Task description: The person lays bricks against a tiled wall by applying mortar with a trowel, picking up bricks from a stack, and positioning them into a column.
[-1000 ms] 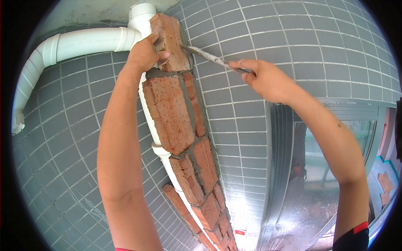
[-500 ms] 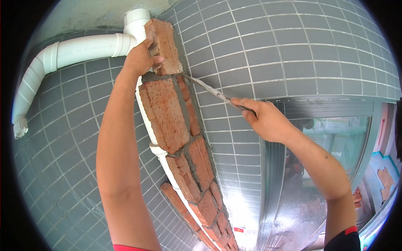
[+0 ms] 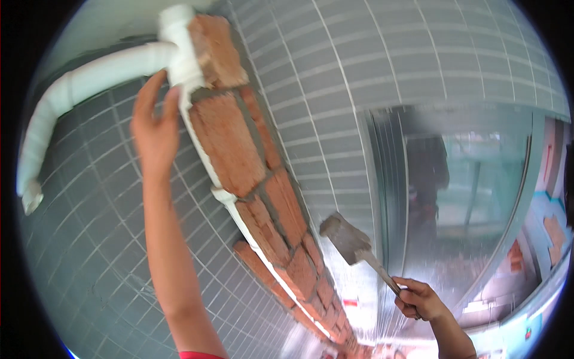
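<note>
My left hand (image 3: 154,131) hangs just left of the white vertical pipe (image 3: 188,72), fingers apart and holding nothing, a little below the curved white branch pipe (image 3: 101,75). The top brick (image 3: 218,51) stands against the pipe joint above a large red brick (image 3: 227,143), with grey mortar in the gap between them. My right hand (image 3: 418,299) grips the handle of a trowel (image 3: 347,239) low on the right; its broad blade is coated in grey stuff, probably mortar, and is in front of the tiles right of the brick column. The picture is slightly blurred.
Grey tiled walls (image 3: 311,72) meet behind the brick column, which runs down to the bottom edge. On the right is a glass-and-metal door (image 3: 472,197) with reflections. A pale patch of ceiling (image 3: 113,27) shows at the upper left.
My left hand has let go of the top brick and moved down and left. My right hand has dropped with the trowel, away from the joint under that brick. The view has shifted.
</note>
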The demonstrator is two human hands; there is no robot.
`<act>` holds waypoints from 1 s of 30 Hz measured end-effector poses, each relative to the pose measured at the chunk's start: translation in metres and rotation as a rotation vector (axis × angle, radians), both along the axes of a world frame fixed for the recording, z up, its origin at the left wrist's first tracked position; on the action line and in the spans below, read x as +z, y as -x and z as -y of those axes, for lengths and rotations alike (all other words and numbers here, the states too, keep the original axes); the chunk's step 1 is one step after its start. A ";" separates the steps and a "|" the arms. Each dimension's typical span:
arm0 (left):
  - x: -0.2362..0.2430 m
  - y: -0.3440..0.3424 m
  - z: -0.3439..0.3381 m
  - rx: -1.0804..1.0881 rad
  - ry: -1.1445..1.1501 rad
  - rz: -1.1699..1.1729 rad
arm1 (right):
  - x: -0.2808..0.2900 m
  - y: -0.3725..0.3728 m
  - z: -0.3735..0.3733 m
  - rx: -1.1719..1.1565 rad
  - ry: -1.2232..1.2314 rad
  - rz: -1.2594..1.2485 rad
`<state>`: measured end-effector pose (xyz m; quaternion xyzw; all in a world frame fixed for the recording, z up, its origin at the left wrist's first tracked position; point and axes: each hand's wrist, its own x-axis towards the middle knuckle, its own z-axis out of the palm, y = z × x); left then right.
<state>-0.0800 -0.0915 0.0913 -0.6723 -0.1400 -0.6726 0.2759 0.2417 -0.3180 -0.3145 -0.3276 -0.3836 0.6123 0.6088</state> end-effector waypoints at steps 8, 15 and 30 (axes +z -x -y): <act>-0.405 -0.052 0.076 -0.468 0.749 -0.437 | -0.176 -0.001 0.135 -0.171 0.553 0.018; -0.779 0.000 0.174 -0.328 1.657 -1.248 | -0.250 0.012 0.210 -0.311 0.719 0.041; -0.918 -0.210 0.169 -0.093 1.657 -2.208 | -0.486 0.061 0.278 -0.933 1.008 0.003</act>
